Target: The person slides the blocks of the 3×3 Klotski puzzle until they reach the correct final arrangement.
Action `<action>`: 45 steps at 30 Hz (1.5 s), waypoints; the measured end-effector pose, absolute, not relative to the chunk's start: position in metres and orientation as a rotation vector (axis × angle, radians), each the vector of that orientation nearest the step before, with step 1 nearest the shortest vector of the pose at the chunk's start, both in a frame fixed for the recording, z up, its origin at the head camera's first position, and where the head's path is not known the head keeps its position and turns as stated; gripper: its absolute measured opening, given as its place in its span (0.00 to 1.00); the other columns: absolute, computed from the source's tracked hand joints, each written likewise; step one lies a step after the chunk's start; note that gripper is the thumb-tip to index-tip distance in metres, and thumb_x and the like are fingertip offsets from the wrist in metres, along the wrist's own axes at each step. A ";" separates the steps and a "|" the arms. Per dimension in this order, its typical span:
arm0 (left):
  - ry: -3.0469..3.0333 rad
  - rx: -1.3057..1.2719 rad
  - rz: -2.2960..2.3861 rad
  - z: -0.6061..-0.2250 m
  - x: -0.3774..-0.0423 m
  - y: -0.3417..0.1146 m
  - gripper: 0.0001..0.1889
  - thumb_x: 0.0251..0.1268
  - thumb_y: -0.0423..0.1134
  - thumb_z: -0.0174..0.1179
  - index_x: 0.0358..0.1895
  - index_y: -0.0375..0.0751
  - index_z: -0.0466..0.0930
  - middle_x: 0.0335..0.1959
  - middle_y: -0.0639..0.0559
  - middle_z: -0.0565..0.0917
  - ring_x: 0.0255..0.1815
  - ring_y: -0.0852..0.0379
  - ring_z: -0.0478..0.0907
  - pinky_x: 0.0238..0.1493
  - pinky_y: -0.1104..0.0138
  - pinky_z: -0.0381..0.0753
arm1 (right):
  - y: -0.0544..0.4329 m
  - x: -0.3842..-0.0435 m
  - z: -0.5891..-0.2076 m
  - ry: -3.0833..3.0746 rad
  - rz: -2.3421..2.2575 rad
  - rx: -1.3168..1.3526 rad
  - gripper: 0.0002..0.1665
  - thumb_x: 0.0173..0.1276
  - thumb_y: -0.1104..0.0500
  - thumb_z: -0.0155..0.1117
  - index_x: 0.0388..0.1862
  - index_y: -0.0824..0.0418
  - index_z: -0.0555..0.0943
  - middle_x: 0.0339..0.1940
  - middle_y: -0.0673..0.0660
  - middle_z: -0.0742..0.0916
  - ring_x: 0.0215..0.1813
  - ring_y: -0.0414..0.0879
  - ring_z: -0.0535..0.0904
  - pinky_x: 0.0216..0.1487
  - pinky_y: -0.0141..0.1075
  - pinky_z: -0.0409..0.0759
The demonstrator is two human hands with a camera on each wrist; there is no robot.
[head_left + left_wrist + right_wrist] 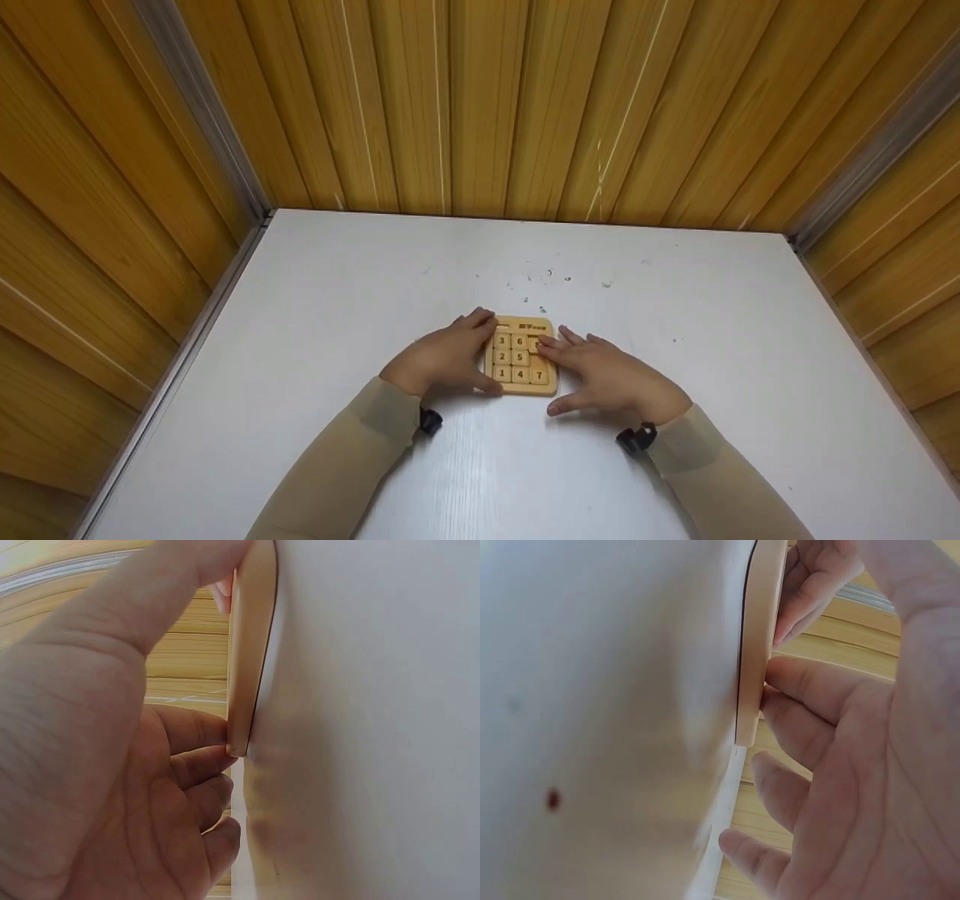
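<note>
A wooden number sliding puzzle [529, 390] lies flat on the white table. Its tiles read 3, 6 and a partly covered one along the top, 2 and 5 in the middle, and 1, 4, 7 at the bottom; the middle right slot is bare. My left hand [442, 356] grips the puzzle's left side, thumb at the near corner and fingers at the far one. From the right, my right hand [619, 379] reaches over the edge, its fingertips touching the top right tile [533, 344]. The right thumb stands apart from the frame, over the table.
The white table [360, 262] is bounded by wood-patterned panels [480, 112] at the back and both sides. Small dark specks and marks [568, 279] dot the surface beyond the puzzle. Each wrist wears a small black camera [636, 439].
</note>
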State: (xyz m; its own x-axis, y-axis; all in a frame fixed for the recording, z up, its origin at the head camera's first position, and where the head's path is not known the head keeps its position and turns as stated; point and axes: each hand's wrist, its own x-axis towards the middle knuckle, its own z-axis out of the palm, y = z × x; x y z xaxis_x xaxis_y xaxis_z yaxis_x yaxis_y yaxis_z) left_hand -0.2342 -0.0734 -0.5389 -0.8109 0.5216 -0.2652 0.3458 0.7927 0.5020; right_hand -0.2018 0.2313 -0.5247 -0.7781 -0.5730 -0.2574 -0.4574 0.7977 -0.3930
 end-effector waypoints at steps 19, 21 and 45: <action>2.593 0.621 0.604 -0.535 -0.232 -0.072 0.68 0.59 0.67 0.83 0.95 0.50 0.50 0.98 0.54 0.49 0.98 0.41 0.48 0.96 0.44 0.57 | 0.230 -0.197 -0.520 2.631 -0.387 -0.829 0.59 0.67 0.25 0.78 0.89 0.52 0.73 0.92 0.50 0.71 0.96 0.62 0.58 0.95 0.68 0.54; 2.594 0.636 0.603 -0.535 -0.233 -0.072 0.68 0.59 0.68 0.83 0.95 0.49 0.50 0.98 0.55 0.50 0.98 0.40 0.49 0.96 0.45 0.58 | 0.229 -0.197 -0.518 2.636 -0.373 -0.847 0.58 0.68 0.25 0.77 0.88 0.53 0.74 0.91 0.52 0.73 0.95 0.64 0.60 0.94 0.69 0.55; 2.570 0.637 0.665 -0.536 -0.234 -0.073 0.69 0.58 0.66 0.85 0.95 0.47 0.51 0.98 0.54 0.52 0.98 0.44 0.50 0.96 0.47 0.58 | 0.221 -0.191 -0.507 2.681 -0.268 -0.875 0.47 0.73 0.30 0.76 0.83 0.52 0.80 0.86 0.53 0.79 0.93 0.63 0.67 0.93 0.70 0.57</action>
State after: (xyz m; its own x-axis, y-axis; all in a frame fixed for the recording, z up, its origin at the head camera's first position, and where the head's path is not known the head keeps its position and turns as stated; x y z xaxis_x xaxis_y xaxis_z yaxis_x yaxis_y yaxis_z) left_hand -0.2338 -0.0732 -0.5356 -0.8121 0.5183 -0.2681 0.3231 0.7820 0.5330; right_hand -0.1908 0.2208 -0.5075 -0.7662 -0.5997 -0.2307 -0.5421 0.7961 -0.2689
